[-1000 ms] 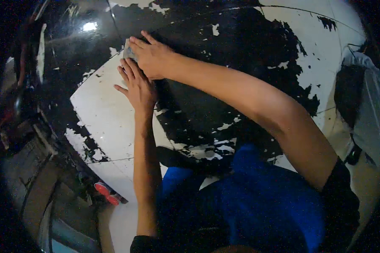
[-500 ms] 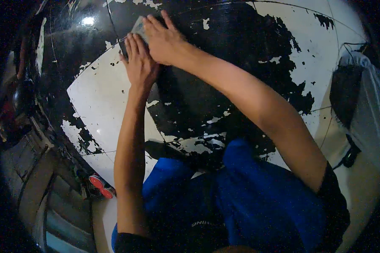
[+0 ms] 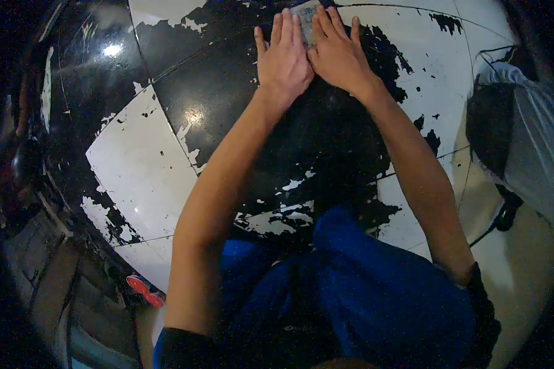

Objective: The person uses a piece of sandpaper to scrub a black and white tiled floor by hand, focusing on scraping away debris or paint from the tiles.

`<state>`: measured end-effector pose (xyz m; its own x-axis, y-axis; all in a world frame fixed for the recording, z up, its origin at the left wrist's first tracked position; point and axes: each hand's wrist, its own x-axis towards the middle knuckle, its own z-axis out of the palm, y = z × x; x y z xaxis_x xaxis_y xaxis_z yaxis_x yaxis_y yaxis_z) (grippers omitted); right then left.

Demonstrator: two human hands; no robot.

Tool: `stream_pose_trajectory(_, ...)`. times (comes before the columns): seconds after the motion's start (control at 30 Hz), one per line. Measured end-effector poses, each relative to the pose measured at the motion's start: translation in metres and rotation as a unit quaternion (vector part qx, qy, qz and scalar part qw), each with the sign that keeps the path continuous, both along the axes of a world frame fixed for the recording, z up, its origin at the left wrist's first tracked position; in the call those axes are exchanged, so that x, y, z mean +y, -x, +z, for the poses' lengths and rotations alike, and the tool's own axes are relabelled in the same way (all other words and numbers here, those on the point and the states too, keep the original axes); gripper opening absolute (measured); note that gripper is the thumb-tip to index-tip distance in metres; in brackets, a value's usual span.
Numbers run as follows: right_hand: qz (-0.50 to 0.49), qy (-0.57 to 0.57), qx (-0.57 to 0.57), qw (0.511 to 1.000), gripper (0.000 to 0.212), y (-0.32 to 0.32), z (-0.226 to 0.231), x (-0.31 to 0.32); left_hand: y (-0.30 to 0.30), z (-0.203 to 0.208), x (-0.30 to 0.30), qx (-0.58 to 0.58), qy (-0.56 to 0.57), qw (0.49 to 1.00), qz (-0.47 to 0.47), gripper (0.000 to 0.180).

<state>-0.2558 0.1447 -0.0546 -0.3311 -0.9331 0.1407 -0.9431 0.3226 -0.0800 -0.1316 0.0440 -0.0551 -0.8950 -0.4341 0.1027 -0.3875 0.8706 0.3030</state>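
Both my hands lie flat near the top of the picture, side by side, over a small grey sheet with printing on it (image 3: 308, 15). My left hand (image 3: 284, 66) is open, its fingers stretched forward, with the fingertips at the sheet's left edge. My right hand (image 3: 341, 60) is also open, its fingers spread over the sheet's right side. Part of the sheet is hidden under the hands, and its kind I cannot tell. Beneath is a tiled floor with white patches (image 3: 143, 163) and a glossy, flaking black layer (image 3: 197, 74).
A translucent plastic bag with something dark in it (image 3: 523, 123) stands at the right, a black cable (image 3: 506, 212) beside it. At the lower left lie a red, rounded object (image 3: 145, 290) and dark clutter (image 3: 49, 246). My blue-clad legs (image 3: 351, 277) are close below.
Both hands and the grey sheet have slid to the right and slightly farther away across the black layer. The hands now sit side by side rather than close against each other.
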Motion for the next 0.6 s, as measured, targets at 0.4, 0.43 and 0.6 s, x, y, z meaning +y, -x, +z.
stream_pose_trajectory(0.4, -0.050, -0.030, -0.093, 0.994, 0.070, -0.060, 0.023, 0.047, -0.045, 0.014, 0.038, 0.001, -0.017, 1.000, -0.023, 0.067)
stream_pose_trajectory(0.43, -0.056, -0.039, -0.092, 0.993, 0.069, -0.066, 0.024, 0.053, -0.049, 0.016, 0.045, -0.006, -0.028, 0.999, -0.021, 0.066)
stream_pose_trajectory(0.6, -0.071, -0.093, -0.141, 0.983, 0.070, -0.097, 0.039, 0.096, -0.077, 0.028, 0.083, -0.068, -0.030, 0.996, -0.047, 0.071)
